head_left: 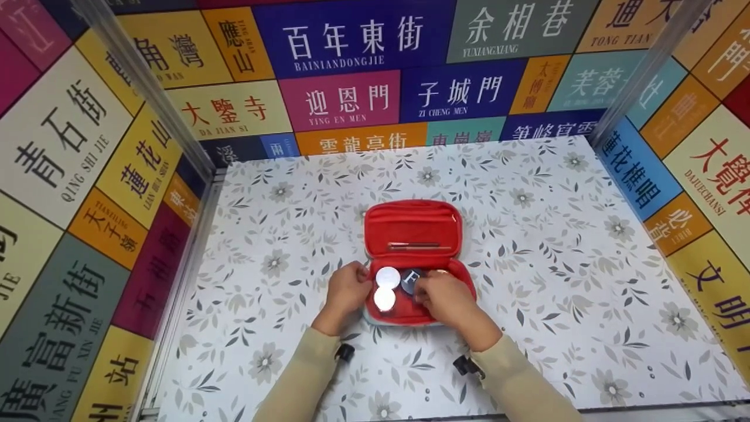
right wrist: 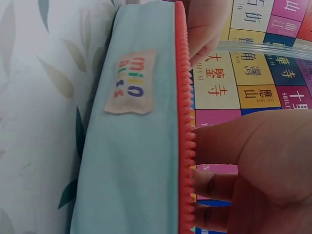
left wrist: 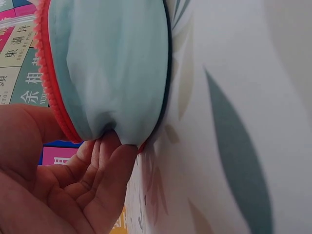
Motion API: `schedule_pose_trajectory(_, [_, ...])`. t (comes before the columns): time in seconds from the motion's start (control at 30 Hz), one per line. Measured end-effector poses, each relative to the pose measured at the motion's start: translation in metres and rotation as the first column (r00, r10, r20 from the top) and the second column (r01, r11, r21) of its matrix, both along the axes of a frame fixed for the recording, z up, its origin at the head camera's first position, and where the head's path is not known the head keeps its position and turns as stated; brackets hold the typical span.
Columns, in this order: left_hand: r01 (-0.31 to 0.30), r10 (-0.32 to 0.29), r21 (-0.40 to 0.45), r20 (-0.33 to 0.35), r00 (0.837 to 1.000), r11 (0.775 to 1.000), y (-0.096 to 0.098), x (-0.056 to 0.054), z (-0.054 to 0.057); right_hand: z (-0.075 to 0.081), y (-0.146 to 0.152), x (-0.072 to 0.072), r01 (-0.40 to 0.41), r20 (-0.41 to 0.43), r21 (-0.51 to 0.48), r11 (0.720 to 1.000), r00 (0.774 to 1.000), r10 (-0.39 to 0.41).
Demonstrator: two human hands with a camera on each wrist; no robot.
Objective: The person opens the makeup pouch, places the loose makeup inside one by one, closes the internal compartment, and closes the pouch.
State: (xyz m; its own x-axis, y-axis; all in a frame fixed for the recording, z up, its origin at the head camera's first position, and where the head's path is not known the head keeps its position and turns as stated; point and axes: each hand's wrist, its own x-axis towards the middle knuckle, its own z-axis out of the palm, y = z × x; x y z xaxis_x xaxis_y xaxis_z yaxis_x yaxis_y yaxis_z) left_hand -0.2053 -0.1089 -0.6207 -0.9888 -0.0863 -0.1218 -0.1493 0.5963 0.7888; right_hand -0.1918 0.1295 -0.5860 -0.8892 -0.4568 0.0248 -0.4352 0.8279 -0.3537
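An open red-lined zip case [head_left: 413, 258] lies on the table, its lid folded back. My left hand [head_left: 349, 287] grips the case's left end; in the left wrist view its fingers pinch the pale blue fabric [left wrist: 112, 63] beneath the red zip. Inside, my right hand [head_left: 442, 296] has its fingers at the right edge of a dark blue round container [head_left: 412, 280] with a white letter and appears to pinch it. Two shiny white discs [head_left: 387, 278] lie left of it. In the right wrist view the zip rim [right wrist: 184, 122] hides the right fingertips.
A slim brown stick-like item [head_left: 419, 245] lies in the lid pocket. Partly behind the right hand, a pale item [head_left: 443, 272] shows in the case. Around it spreads a leaf-patterned tabletop [head_left: 281, 316], bounded by walls [head_left: 345, 99] with coloured sign panels.
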Motion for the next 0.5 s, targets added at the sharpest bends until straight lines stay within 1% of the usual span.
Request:
schedule_pose_trajectory(0.3, [0.003,-0.003,-0.008,-0.012,1.0,1.0,-0.0009,0.0,0.0003,-0.0054,-0.0023,-0.0012,0.005,-0.001,0.044,0.999,1.0,-0.005])
schedule_pose_trajectory(0.5, [0.007,-0.007,-0.013,-0.028,1.0,1.0,-0.0013,0.0005,0.0001,-0.0083,-0.0027,-0.0022,-0.004,0.004,0.03,1.0,1.0,0.004])
